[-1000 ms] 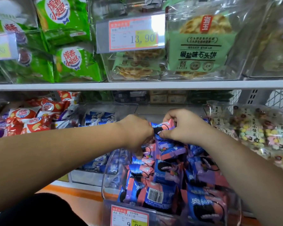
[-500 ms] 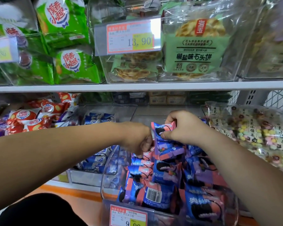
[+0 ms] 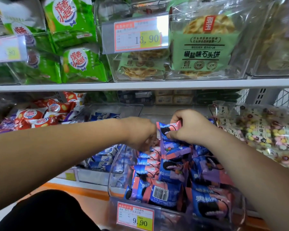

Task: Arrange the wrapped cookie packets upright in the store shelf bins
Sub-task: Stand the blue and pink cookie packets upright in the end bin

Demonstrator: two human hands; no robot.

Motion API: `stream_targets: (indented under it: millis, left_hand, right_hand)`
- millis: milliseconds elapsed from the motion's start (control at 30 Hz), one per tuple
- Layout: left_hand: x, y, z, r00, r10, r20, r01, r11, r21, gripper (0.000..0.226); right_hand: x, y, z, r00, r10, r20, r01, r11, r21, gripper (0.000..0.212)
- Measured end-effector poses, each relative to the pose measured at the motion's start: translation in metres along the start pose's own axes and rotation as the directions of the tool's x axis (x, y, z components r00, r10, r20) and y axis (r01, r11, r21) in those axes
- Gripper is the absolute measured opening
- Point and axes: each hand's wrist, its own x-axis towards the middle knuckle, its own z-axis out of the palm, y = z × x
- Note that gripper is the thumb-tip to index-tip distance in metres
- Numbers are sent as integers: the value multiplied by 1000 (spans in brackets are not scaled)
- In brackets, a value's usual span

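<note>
Right hand (image 3: 190, 129): my fingers pinch a blue-pink cookie packet (image 3: 168, 130), held upright above the bin (image 3: 118, 165).
Left hand (image 3: 140, 134): fingers curled among binned packets (image 3: 205, 202); cannot tell the grasp.
Packet print: 奥利奥.
Bin tag (image 3: 135, 215): 9.90.
Upper tag (image 3: 137, 35): 13.90.

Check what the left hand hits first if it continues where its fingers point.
The left hand has its fingers pointing down into the clear bin. It would probably first meet the cookie packets stacked just below. Blur hides whether they already touch.
</note>
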Motion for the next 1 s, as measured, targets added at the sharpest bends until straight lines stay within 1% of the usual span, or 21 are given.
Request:
stream_targets:
  millis: [100, 133, 167, 233, 300, 367, 400, 433, 467, 500, 533, 567, 600, 633, 700, 733, 767, 800, 867, 933, 1000]
  left_hand:
    - [-33, -6, -8, 999, -4, -39, 1, 997, -72, 13]
    - [-42, -10, -8, 996, -19, -84, 11, 996, -90, 13]
    - [-49, -13, -7, 986, -53, -161, 36, 993, -110, 15]
    - [-57, -18, -2, 925, -186, -331, 114, 968, -225, 26]
    - [-61, -18, 5, 860, -298, -415, 98, 893, -439, 40]
    - [-64, -16, 14, 850, -332, -409, 17, 793, -610, 52]
    - [-66, -16, 18, 860, -321, -396, -10, 766, -643, 55]
    - [-69, -15, 21, 872, -295, -390, -22, 773, -634, 55]
    - [-71, -16, 23, 875, -274, -399, -21, 802, -598, 51]
    - [-75, -17, 24, 868, -265, -420, -20, 826, -563, 45]
    - [-78, -18, 26, 856, -268, -443, -23, 835, -549, 38]
    - [-81, -17, 27, 843, -277, -461, -31, 831, -555, 33]
    - [-82, -17, 29, 835, -279, -474, -44, 825, -564, 30]
    - [-82, -16, 30, 832, -274, -482, -57, 822, -567, 29]
    - [-83, -14, 33, 835, -255, -488, -83, 817, -570, 30]
    - [-83, -13, 34, 840, -252, -481, -87, 811, -578, 32]
    - [-83, -12, 34, 846, -254, -469, -80, 809, -582, 33]
    - [-82, -12, 35, 851, -256, -459, -71, 809, -583, 35]
    - [-82, -12, 39, 847, -277, -454, -69, 789, -611, 33]
    - [-81, -14, 40, 823, -308, -477, -92, 757, -647, 28]
    - [-79, -16, 39, 764, -364, -532, -86, 761, -643, 26]
  right_hand:
    - [-4, -12, -3, 997, -64, -36, 64, 998, 23, 28]
    - [-6, -18, -2, 995, -86, -44, 88, 995, 55, 29]
    - [-8, -24, 1, 993, -106, -42, 110, 990, 94, 30]
    - [-12, -36, 7, 992, -128, 22, 121, 974, 190, 35]
    - [-15, -44, 14, 988, -128, 81, 105, 964, 246, 42]
    - [-17, -46, 19, 989, -104, 109, 68, 952, 297, 47]
    - [-18, -47, 20, 988, -90, 124, 46, 945, 324, 49]
    - [-21, -47, 20, 990, -70, 124, 29, 951, 307, 53]
    - [-25, -49, 20, 994, -44, 100, 22, 978, 209, 58]
    - [-30, -52, 18, 998, -29, 49, 27, 999, 28, 60]
    - [-39, -58, 16, 999, -39, -4, 38, 984, -176, 58]
    - [-48, -64, 13, 997, -74, -12, 66, 945, -322, 53]
    - [-56, -70, 12, 994, -95, 51, 107, 921, -374, 49]
    - [-63, -74, 12, 980, -94, 175, 150, 928, -340, 45]
    - [-72, -80, 18, 899, -93, 429, 189, 964, -187, 39]
    - [-74, -81, 24, 857, -102, 504, 213, 963, -167, 38]
    - [-75, -80, 30, 832, -112, 544, 252, 949, -191, 35]
    - [-77, -80, 36, 823, -122, 554, 290, 930, -225, 31]
    - [-79, -80, 44, 834, -125, 537, 312, 910, -274, 33]
    - [-78, -82, 40, 852, -116, 511, 272, 931, -243, 32]
    - [-68, -81, 24, 909, -78, 409, 161, 972, -173, 33]
